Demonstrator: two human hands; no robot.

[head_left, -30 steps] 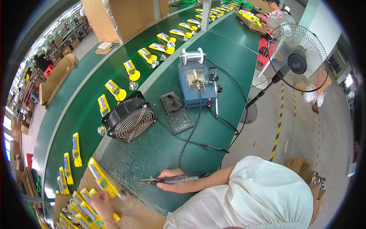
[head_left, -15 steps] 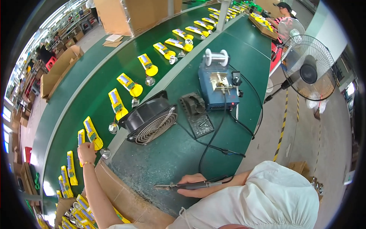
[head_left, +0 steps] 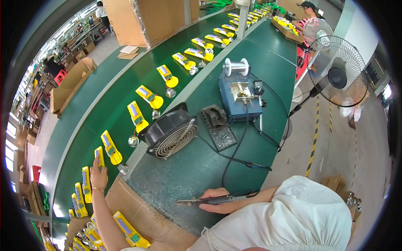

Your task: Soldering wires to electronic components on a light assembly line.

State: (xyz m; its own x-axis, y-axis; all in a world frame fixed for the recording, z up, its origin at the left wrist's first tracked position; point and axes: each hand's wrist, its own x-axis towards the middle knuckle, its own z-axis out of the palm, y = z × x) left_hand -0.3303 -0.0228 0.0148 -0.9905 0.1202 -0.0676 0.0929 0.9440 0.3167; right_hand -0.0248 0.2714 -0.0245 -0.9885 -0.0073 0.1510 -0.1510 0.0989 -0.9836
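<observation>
My left hand [head_left: 99,179] reaches over the green belt, its fingers stretched out on a slim yellow lamp housing [head_left: 99,154] that carries a green circuit board. Part of that housing is hidden under the hand. A wider yellow housing [head_left: 111,148] lies just to its right, near a small silver reflector [head_left: 123,169]. Above the bench, my right hand [head_left: 217,201] is closed around the handle of a soldering iron [head_left: 190,202], whose tip points left. A cable runs from the iron toward a blue solder-feeding unit [head_left: 239,102].
A black fan [head_left: 169,131] stands on the bench beside a black iron stand [head_left: 218,127]. More yellow housings [head_left: 167,76] line the belt. Cardboard [head_left: 138,209] covers the near edge, with another yellow housing [head_left: 130,229] on it. A pedestal fan [head_left: 337,77] and a seated co-worker [head_left: 307,21] are at right.
The whole view has shifted slightly. My left hand has drawn back a little along the slim housing, and its fingers are straighter. The right hand keeps its hold on the soldering iron.
</observation>
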